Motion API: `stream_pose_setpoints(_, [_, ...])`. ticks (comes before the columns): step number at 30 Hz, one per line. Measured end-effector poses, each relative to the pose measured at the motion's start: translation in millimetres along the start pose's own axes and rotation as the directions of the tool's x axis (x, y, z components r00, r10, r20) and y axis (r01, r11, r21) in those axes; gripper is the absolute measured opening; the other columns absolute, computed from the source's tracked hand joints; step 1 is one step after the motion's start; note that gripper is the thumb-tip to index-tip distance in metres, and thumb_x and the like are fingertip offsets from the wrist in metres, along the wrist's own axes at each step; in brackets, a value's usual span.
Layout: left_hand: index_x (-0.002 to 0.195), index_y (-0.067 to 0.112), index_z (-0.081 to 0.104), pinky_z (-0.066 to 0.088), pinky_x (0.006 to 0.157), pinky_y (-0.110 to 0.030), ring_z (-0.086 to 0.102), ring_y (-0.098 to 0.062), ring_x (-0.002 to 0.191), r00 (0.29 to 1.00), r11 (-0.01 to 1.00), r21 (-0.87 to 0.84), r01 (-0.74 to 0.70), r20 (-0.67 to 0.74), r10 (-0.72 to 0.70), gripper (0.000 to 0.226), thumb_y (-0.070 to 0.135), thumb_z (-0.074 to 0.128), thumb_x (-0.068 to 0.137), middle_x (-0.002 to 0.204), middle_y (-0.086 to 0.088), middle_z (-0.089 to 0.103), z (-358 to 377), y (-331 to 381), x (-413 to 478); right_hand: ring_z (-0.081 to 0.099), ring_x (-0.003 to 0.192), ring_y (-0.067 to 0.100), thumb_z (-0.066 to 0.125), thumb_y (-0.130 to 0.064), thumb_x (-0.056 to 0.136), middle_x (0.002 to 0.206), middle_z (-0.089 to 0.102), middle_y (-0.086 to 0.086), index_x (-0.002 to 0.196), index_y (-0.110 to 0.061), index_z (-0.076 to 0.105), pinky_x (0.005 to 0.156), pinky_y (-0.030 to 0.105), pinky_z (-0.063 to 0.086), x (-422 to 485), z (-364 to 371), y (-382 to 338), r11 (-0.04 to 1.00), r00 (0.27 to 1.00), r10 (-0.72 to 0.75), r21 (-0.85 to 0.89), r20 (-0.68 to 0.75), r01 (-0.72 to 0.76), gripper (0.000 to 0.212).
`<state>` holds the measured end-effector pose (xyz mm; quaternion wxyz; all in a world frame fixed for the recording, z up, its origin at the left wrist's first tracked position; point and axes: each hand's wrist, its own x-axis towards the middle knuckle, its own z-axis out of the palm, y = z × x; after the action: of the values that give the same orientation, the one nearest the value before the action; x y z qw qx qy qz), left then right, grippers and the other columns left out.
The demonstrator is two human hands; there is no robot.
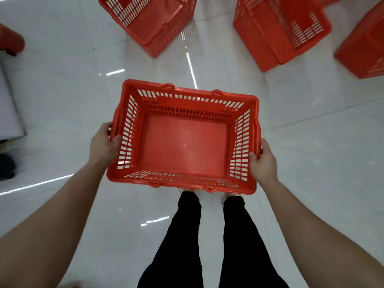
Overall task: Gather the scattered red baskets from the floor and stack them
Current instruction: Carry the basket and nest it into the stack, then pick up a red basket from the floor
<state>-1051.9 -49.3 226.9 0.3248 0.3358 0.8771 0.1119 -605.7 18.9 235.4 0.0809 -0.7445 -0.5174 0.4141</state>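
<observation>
I hold an empty red plastic basket (184,145) upright in front of me, above the white tiled floor. My left hand (104,143) grips its left rim and my right hand (262,163) grips its right rim. Its handles lie folded down along the long edges. Ahead, three more red baskets lie on the floor: one tipped at top centre (152,21), one on its side at top right (278,32), and one cut off by the right edge (363,50).
The glossy white floor (62,90) spreads all round. My legs in black trousers (187,246) stand below the basket. A red object (10,40) sits at the far left edge, with a pale shelf edge (8,113) and a dark shape below it.
</observation>
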Motion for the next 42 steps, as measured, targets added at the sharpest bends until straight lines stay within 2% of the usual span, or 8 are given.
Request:
stream_pose_setpoints(5, [0.135,0.025,0.045,0.051,0.083,-0.043,0.06,-0.019,0.09,0.999,0.999,-0.032,0.008,-0.038,-0.009,0.043,0.033,0.058,0.094,0.124,-0.006,0.064,16.4,-8.1,8.3,0.061,0.089,-0.008,0.055,-0.002,0.093,0.107,0.066,-0.014,0.143,-0.021,0.047,0.08,0.001,0.041,1.1,7.4,18.0,0.995,0.997,-0.059,0.074,-0.041,0.062,0.055])
stream_pose_setpoints(7, [0.136,0.025,0.044,0.052,0.085,-0.045,0.063,-0.022,0.094,0.999,0.998,-0.036,0.042,-0.02,-0.042,0.044,0.032,0.059,0.094,0.125,-0.006,0.063,22.5,-13.9,10.0,0.06,0.087,-0.016,0.055,-0.002,0.093,0.104,0.065,-0.018,0.143,-0.023,0.047,0.074,-0.003,0.038,5.5,12.6,24.4,0.996,0.998,-0.068,0.062,-0.001,0.068,0.055])
stream_pose_setpoints(12, [0.142,0.024,0.042,0.05,0.089,-0.048,0.064,-0.028,0.103,0.989,0.994,-0.004,0.109,0.098,-0.108,0.052,0.029,0.061,0.094,0.128,-0.005,0.062,36.6,-21.8,10.5,0.064,0.088,0.013,0.054,-0.006,0.091,0.102,0.064,-0.009,0.14,-0.028,0.044,0.078,0.026,0.044,18.4,34.9,39.5,0.998,0.986,0.044,-0.043,0.16,-0.037,0.054])
stream_pose_setpoints(20, [0.14,0.011,0.04,0.046,0.093,-0.049,0.054,-0.038,0.12,0.988,0.976,0.217,-0.003,0.149,-0.03,0.067,0.038,0.067,0.085,0.137,-0.017,0.053,25.6,29.6,-33.5,0.061,0.114,0.027,0.069,-0.029,0.088,0.134,0.06,0.011,0.144,-0.013,0.048,0.093,0.036,0.045,0.7,15.2,13.5,0.965,0.938,0.196,-0.224,0.286,-0.134,0.062])
stream_pose_setpoints(22, [0.139,0.011,0.045,0.047,0.094,-0.046,0.056,-0.036,0.116,0.973,0.978,0.197,-0.062,0.231,0.016,0.065,0.038,0.066,0.083,0.132,-0.016,0.057,18.3,55.0,-52.9,0.06,0.115,0.027,0.069,-0.029,0.088,0.132,0.061,0.011,0.14,-0.012,0.053,0.093,0.035,0.043,-11.5,-11.2,-2.8,0.967,0.946,0.181,-0.224,0.271,-0.12,0.057])
stream_pose_setpoints(25, [0.15,0.007,0.035,0.036,0.109,-0.041,0.044,-0.031,0.134,0.955,0.969,0.217,-0.116,0.292,0.049,0.078,0.039,0.066,0.087,0.15,-0.016,0.043,10.8,105.1,-90.8,0.058,0.119,0.027,0.069,-0.028,0.088,0.133,0.06,0.012,0.139,-0.011,0.055,0.094,0.033,0.043,-29.2,-68.1,-27.1,0.97,0.965,0.15,-0.22,0.216,-0.102,0.055])
stream_pose_setpoints(31, [0.148,0.006,0.04,0.032,0.11,-0.036,0.042,-0.027,0.135,0.897,0.929,0.184,-0.321,0.375,0.235,0.075,0.044,0.063,0.088,0.147,-0.014,0.046,4.8,240.2,-181.1,0.057,0.12,0.024,0.069,-0.033,0.088,0.135,0.059,0.007,0.139,-0.016,0.055,0.095,0.034,0.045,-65.9,-214.0,-55.2,0.977,0.995,0.063,-0.206,0.073,-0.047,0.056])
stream_pose_setpoints(42, [0.146,0.01,0.041,0.038,0.104,-0.033,0.049,-0.026,0.129,0.728,0.762,0.113,-0.638,0.411,0.549,0.07,0.04,0.065,0.088,0.142,-0.011,0.052,75.3,525.1,-317.2,0.056,0.123,0.023,0.068,-0.036,0.086,0.136,0.059,0.004,0.137,-0.018,0.056,0.098,0.037,0.047,-71.8,-474.6,27.9,0.971,0.995,0.071,-0.224,-0.073,-0.086,0.056])
